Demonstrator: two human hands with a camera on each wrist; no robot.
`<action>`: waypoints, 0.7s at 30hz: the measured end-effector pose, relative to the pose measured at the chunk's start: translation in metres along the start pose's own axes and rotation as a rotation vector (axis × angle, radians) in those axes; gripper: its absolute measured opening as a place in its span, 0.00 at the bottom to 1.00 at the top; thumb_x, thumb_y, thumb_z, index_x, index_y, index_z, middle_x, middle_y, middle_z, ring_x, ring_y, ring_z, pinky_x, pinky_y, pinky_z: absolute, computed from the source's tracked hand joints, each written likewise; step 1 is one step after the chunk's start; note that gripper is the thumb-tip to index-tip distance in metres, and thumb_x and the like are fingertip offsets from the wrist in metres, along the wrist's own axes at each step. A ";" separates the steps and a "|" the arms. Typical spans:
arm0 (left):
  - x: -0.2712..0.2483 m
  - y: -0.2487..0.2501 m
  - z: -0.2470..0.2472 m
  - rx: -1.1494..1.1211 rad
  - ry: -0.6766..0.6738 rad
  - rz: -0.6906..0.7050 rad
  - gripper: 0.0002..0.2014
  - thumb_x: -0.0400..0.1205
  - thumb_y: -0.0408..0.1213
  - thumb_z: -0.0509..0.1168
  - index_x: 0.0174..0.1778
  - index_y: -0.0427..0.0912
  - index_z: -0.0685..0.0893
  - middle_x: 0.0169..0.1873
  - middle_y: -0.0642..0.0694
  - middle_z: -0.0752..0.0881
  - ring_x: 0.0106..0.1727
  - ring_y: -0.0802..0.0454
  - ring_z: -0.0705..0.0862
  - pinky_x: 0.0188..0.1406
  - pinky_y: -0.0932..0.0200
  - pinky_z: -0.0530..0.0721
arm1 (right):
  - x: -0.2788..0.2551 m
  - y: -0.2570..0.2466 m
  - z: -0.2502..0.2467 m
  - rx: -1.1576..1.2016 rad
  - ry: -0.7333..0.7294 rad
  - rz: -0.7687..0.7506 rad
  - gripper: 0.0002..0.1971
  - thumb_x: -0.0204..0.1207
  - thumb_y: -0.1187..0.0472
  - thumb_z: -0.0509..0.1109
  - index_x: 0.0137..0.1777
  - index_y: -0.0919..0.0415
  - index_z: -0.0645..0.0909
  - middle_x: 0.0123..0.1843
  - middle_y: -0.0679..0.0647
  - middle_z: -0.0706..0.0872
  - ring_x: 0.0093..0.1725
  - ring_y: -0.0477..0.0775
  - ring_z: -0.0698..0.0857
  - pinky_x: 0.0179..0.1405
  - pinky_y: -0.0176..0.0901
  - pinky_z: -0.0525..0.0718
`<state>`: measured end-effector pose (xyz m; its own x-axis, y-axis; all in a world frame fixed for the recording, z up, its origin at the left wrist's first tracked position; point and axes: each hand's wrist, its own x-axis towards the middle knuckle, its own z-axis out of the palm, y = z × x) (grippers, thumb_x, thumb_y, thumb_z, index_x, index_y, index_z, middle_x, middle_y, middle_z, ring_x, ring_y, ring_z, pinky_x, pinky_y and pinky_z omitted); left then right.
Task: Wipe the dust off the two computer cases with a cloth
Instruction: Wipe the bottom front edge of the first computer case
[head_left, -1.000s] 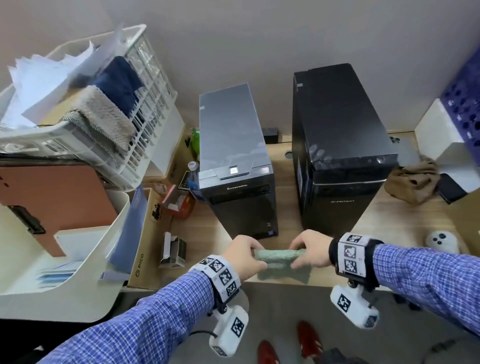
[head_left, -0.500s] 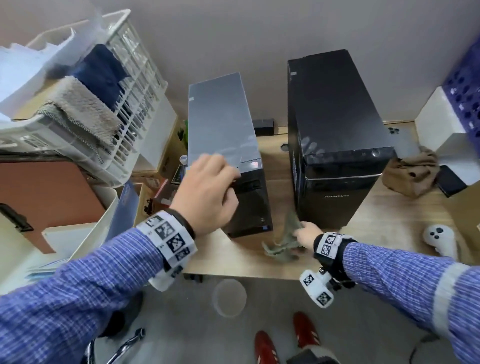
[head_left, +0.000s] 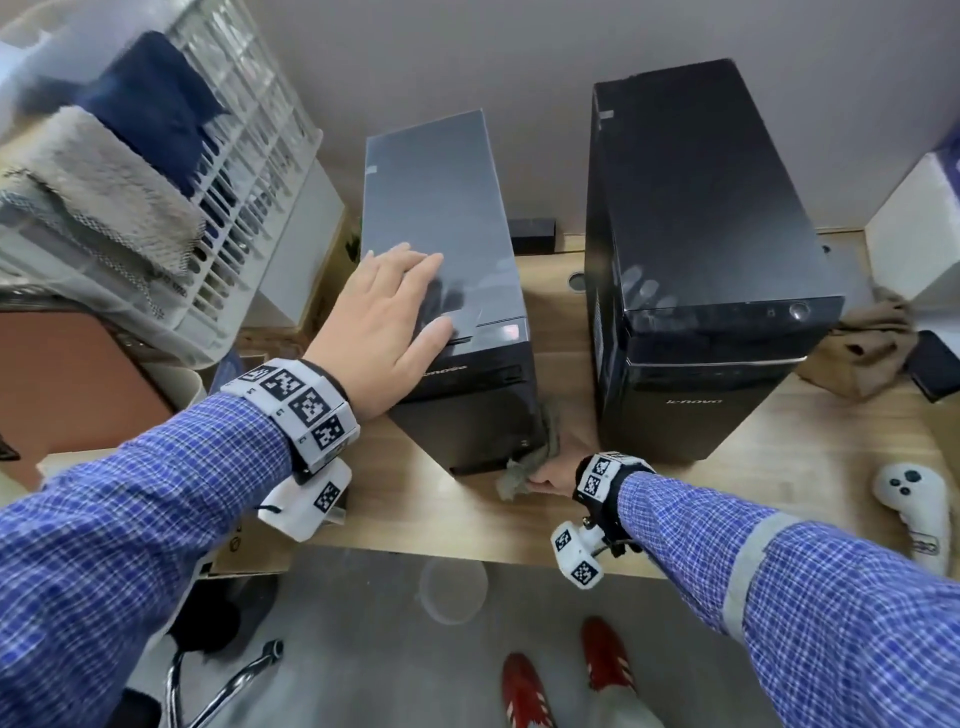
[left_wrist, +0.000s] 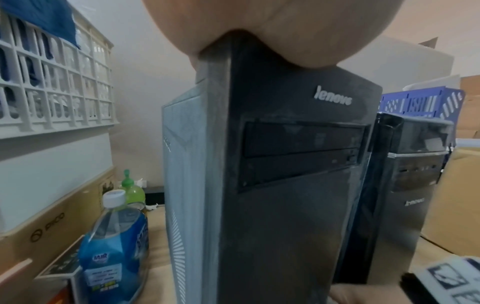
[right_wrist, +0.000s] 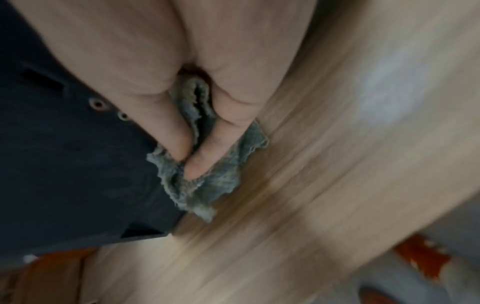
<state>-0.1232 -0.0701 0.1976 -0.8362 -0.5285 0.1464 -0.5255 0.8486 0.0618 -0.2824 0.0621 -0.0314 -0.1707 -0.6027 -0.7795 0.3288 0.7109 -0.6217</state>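
Observation:
Two black computer cases stand upright on the wooden desk (head_left: 561, 499): the smaller left case (head_left: 441, 208) and the taller right case (head_left: 696, 197). My left hand (head_left: 387, 312) lies flat with straight fingers on the front top of the left case (left_wrist: 285, 185). My right hand (head_left: 550, 475) pinches a grey-green cloth (head_left: 524, 467) low against the front right corner of the left case. In the right wrist view, finger and thumb squeeze the cloth (right_wrist: 205, 172) against the dark case (right_wrist: 64, 154) just above the desk.
A white basket (head_left: 244, 208) with folded cloths stands at the left, above a blue bottle (left_wrist: 114, 253) and cardboard boxes. At the right lie a brown rag (head_left: 867, 348), a dark phone (head_left: 935, 364) and a white controller (head_left: 909, 499). Below the desk edge are floor and red shoes.
My left hand let go of the cloth, rose and settled flat on top of the left case. My right hand carried the cloth to that case's lower front corner.

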 end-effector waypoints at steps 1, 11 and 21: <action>0.000 0.000 0.001 0.003 0.003 0.000 0.33 0.85 0.56 0.48 0.82 0.37 0.66 0.75 0.40 0.72 0.82 0.41 0.63 0.84 0.39 0.57 | 0.003 0.000 0.000 0.083 0.001 0.020 0.41 0.69 0.84 0.68 0.77 0.48 0.66 0.72 0.61 0.72 0.54 0.66 0.83 0.47 0.57 0.90; -0.001 0.004 -0.003 0.020 -0.006 0.028 0.32 0.86 0.53 0.46 0.82 0.38 0.66 0.74 0.40 0.72 0.80 0.41 0.66 0.85 0.41 0.55 | -0.090 -0.048 0.006 0.107 0.023 -0.383 0.14 0.74 0.79 0.69 0.59 0.71 0.80 0.55 0.69 0.87 0.47 0.64 0.89 0.43 0.54 0.91; -0.004 0.001 -0.005 0.010 -0.022 0.134 0.27 0.88 0.52 0.45 0.82 0.51 0.72 0.75 0.43 0.73 0.81 0.42 0.64 0.85 0.40 0.54 | -0.184 -0.103 0.024 0.085 0.051 -0.678 0.17 0.77 0.72 0.70 0.65 0.61 0.82 0.53 0.55 0.90 0.45 0.50 0.91 0.35 0.38 0.88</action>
<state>-0.1197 -0.0675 0.2020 -0.9022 -0.4108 0.1315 -0.4102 0.9114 0.0331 -0.2629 0.0905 0.1778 -0.4077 -0.8852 -0.2239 0.2049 0.1502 -0.9672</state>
